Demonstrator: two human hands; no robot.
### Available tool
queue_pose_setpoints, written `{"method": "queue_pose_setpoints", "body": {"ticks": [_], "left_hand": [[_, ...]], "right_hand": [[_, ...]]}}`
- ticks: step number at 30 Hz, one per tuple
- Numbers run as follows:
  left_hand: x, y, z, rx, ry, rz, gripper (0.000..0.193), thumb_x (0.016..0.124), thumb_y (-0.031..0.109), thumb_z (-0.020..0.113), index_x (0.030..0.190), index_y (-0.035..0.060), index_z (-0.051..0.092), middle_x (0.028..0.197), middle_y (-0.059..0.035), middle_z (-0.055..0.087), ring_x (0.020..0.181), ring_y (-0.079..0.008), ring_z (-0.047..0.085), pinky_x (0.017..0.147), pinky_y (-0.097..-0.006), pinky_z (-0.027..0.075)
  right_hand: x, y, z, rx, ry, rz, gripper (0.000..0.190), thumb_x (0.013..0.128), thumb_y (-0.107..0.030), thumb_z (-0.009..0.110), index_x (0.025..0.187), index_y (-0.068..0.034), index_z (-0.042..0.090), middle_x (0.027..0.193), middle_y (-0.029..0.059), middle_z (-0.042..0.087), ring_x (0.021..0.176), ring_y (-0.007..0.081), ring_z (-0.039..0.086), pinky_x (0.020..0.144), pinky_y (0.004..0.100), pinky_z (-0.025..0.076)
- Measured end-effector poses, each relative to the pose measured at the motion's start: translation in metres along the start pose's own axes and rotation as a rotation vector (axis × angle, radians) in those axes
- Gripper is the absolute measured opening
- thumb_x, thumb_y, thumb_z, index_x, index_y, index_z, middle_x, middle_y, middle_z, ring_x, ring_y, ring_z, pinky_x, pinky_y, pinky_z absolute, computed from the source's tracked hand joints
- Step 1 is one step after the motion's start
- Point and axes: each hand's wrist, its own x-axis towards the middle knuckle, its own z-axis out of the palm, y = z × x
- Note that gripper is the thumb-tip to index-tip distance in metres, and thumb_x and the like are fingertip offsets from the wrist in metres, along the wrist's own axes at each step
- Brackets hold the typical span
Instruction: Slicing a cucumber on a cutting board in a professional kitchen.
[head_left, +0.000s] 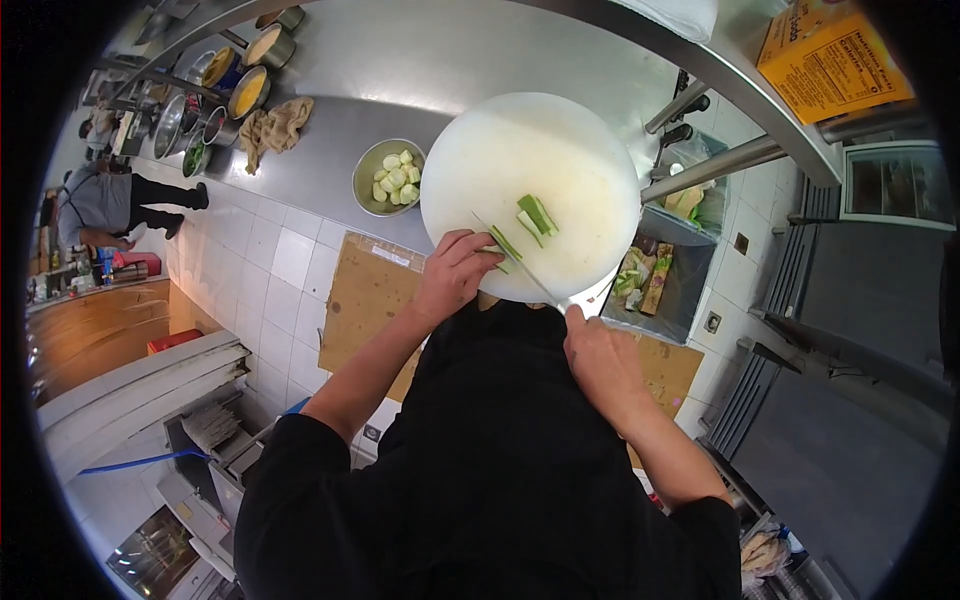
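Note:
My right hand grips the handle of a kitchen knife, its blade slanting to the upper left across the near part of a round white cutting board. At the blade, the fingertips of my left hand hold down a green-skinned vegetable piece, perhaps zucchini or cucumber; my fingers partly hide it. Further up the board lie a few loose green-skinned strips, apart from the knife. Left of the board stands a metal bowl with several pale chunks in it.
A brown cloth and several food bowls stand along the steel counter. Bins with vegetable scraps sit below right. A steel shelf post rises beside the board. Another person stands far left.

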Motion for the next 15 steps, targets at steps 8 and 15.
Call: {"method": "queue_pose_setpoints", "body": {"ticks": [8,15], "left_hand": [[-0.012,0.002,-0.003,0.002,-0.017,-0.020,0.040,0.081,0.000,0.090,0.117,0.0142,0.083,0.128,-0.0049,0.073,0.119,-0.0342,0.068,0.101,-0.0454,0.059],[-0.008,0.005,-0.004,0.023,-0.044,-0.030,0.041,0.082,0.003,0.091,0.120,0.0151,0.084,0.130,-0.0045,0.073,0.120,-0.0343,0.067,0.101,-0.0450,0.059]], "right_hand": [[0.038,0.033,0.029,0.167,0.113,-0.098,0.021,0.101,-0.014,0.072,0.116,-0.003,0.063,0.084,0.0203,0.076,0.078,0.0439,0.077,0.073,0.0553,0.062],[0.006,0.019,0.011,0.130,0.127,-0.103,0.017,0.101,-0.012,0.072,0.112,-0.003,0.064,0.082,0.0201,0.075,0.074,0.0431,0.077,0.067,0.0561,0.061]]}}
